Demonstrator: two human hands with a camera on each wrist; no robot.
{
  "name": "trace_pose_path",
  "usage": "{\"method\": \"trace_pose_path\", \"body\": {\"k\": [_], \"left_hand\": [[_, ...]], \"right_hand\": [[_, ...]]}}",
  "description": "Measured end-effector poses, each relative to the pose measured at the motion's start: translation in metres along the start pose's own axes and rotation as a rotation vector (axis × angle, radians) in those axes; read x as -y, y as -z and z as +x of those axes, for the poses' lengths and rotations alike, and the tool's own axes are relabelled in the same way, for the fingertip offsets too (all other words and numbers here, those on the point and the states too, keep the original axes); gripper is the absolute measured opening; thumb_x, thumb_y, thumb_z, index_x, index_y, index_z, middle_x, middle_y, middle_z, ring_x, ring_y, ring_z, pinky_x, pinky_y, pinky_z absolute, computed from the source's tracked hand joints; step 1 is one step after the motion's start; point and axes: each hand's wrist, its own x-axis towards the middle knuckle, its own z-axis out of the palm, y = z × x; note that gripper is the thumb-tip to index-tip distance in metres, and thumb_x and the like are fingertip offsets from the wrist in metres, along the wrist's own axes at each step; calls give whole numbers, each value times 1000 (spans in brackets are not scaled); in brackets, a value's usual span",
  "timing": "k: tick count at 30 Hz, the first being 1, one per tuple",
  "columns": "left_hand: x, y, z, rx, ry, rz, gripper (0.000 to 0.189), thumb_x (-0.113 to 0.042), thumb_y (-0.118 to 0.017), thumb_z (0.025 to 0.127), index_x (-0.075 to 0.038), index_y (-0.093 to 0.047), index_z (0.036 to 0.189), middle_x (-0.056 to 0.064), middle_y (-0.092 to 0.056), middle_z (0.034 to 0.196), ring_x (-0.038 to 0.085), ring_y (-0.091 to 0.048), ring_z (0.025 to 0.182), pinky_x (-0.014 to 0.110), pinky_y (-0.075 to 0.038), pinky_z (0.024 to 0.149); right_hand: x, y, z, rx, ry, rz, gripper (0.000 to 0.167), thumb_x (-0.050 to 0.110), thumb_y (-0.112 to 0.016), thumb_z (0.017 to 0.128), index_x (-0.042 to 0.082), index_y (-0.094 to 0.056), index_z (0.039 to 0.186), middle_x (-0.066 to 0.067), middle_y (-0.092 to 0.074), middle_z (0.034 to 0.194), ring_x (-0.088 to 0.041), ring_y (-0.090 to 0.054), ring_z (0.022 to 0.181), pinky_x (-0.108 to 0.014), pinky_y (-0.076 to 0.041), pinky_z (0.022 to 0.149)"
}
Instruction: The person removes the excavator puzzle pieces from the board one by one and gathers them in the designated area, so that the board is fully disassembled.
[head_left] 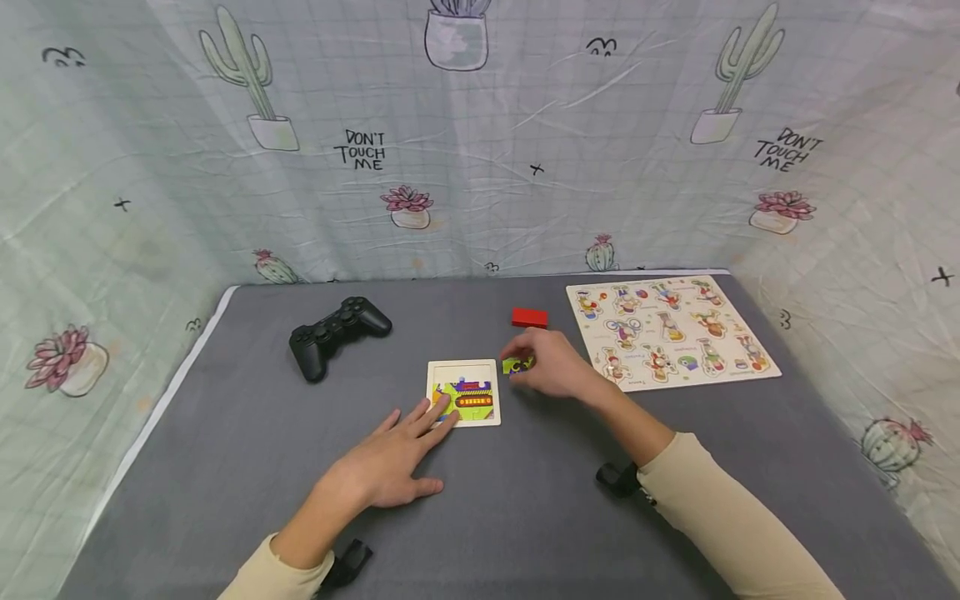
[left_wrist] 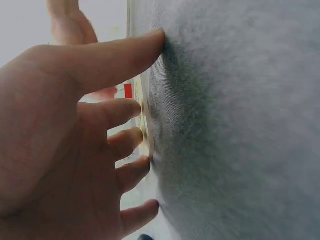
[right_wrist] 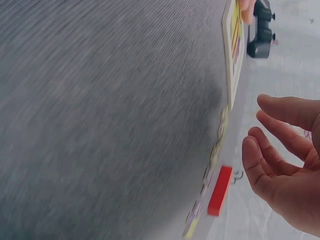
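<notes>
A small jigsaw puzzle [head_left: 463,364] in a pale wooden frame lies mid-table, its lower part filled with a colourful vehicle picture and its upper part bare. My left hand [head_left: 397,458] is spread out, two fingertips on the puzzle's lower left and the thumb on the tablecloth. To the right of the frame, loose puzzle pieces [head_left: 517,366] lie partly covered by my right hand [head_left: 551,363]. In the right wrist view, several pieces [right_wrist: 214,152] appear edge-on along the cloth. The right fingers [right_wrist: 252,152] are loosely bent above them, with nothing visible between thumb and fingers.
A red block [head_left: 529,317] lies just beyond the right hand. A black game controller [head_left: 337,333] sits at the back left. The large picture board [head_left: 645,302] with cartoon figures occupies the back right. A patterned curtain [head_left: 480,233] encloses the grey table [head_left: 495,517] at the back and sides.
</notes>
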Motion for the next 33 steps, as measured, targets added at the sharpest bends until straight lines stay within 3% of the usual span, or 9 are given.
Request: {"method": "trace_pose_path", "body": {"k": [7, 14, 18, 23, 33], "left_hand": [[1, -3, -8, 17, -13, 57, 84, -47, -71, 97, -20, -31, 166, -1, -12, 177, 27, -15, 163, 62, -18, 128], [-1, -4, -15, -5, -44, 64, 82, -44, -73, 97, -15, -35, 164, 5, -18, 176, 30, -20, 162, 61, -22, 127], [-1, -2, -17, -10, -47, 57, 82, -42, -73, 97, -14, -35, 164, 5, -19, 175, 31, -21, 161, 63, -23, 126], [0, -2, -18, 1, -43, 57, 82, -42, -72, 98, -16, -33, 165, 3, -17, 176, 29, -19, 162, 64, -24, 125], [2, -4, -14, 11, -46, 31, 83, -44, -72, 98, -18, -31, 166, 0, -12, 177, 27, -16, 163, 65, -21, 125]], "right_hand": [[16, -11, 8, 53, 30, 11, 30, 7, -81, 88, 6, -78, 118, -11, -73, 111, -27, -67, 103, -37, -58, 87], [33, -24, 21, 138, 52, 4, 28, 9, -82, 88, 9, -79, 117, -8, -73, 109, -23, -65, 96, -28, -54, 78], [43, -32, 29, 178, 78, -4, 28, 8, -82, 88, 9, -79, 116, -7, -72, 109, -23, -67, 99, -27, -56, 79], [51, -39, 37, 213, 116, -3, 29, 7, -83, 87, 9, -79, 116, -7, -71, 110, -22, -68, 99, -29, -57, 82], [54, -46, 50, 272, 152, -76, 34, 2, -80, 84, 10, -79, 117, -8, -69, 105, -16, -60, 87, -24, -52, 75]]}}
